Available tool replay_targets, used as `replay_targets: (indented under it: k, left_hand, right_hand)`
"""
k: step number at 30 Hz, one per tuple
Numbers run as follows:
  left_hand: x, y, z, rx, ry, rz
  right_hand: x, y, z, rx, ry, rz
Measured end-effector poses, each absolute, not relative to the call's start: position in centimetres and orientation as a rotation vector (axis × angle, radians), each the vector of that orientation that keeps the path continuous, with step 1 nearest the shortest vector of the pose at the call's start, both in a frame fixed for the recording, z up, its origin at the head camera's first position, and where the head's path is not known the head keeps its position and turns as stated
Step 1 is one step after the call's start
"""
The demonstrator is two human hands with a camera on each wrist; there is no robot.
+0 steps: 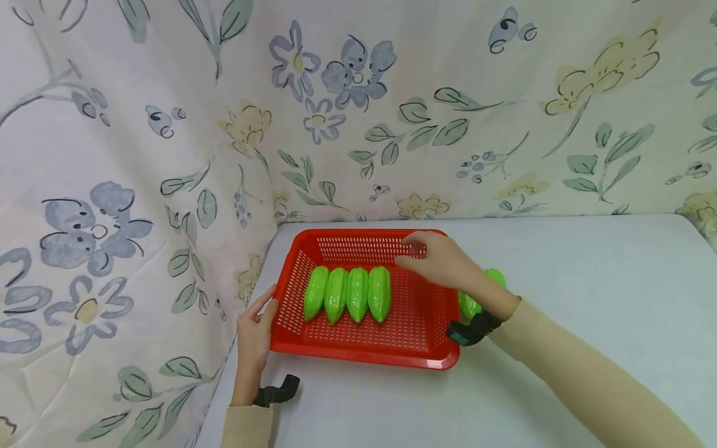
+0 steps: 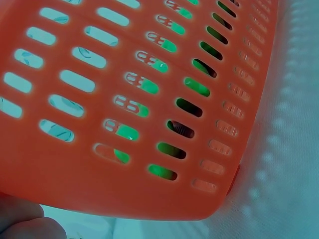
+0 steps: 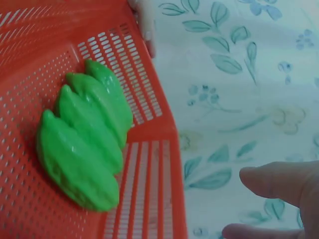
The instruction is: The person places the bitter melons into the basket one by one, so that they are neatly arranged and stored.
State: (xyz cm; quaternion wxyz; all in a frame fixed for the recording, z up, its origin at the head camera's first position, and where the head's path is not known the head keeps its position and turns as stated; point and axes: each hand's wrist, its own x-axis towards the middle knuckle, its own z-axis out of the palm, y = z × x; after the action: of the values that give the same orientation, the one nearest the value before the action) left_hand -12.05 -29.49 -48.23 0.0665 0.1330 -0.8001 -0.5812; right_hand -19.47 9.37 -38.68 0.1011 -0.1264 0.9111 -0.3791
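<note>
A row of several glossy, bright green, ridged fruits that look like star fruits [image 1: 346,295] lies side by side in the left half of a red plastic basket [image 1: 364,358]. At the basket's left rim, my left hand [image 1: 254,333] holds the edge; its fingertips [image 2: 32,226] show at the lower left of the left wrist view. Above the basket's back right part is my right hand [image 1: 439,258], thumb and fingers apart, with nothing between them. The right wrist view shows its thumb [image 3: 274,181] away from the fruits.
More green fruit [image 1: 469,305] lies right of the basket, partly hidden behind my right wrist. The basket stands on a white-covered table [image 1: 594,292]. Flowered cloth [image 1: 414,162] hangs behind and to the left.
</note>
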Motion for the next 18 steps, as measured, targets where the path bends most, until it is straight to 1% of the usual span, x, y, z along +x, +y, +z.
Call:
replay_targets:
  k: [5,13,18]
  left_hand:
    - [-12.1,-29.4,-48.3,0.426,-2.424,-1.748]
    - [-12.2,-29.6,-48.3,0.428,-2.430,-1.752]
    - [-12.1,-29.5,-48.3,0.432,-2.429,-1.749]
  right_hand:
    - [-18.8,12.5,-38.7,-0.331,2.680,-1.167]
    - [-17.7,17.9,-37.7,-0.238,2.723,-1.152]
    - [-16.8,21.2,-38.4,-0.224,2.764,-1.102]
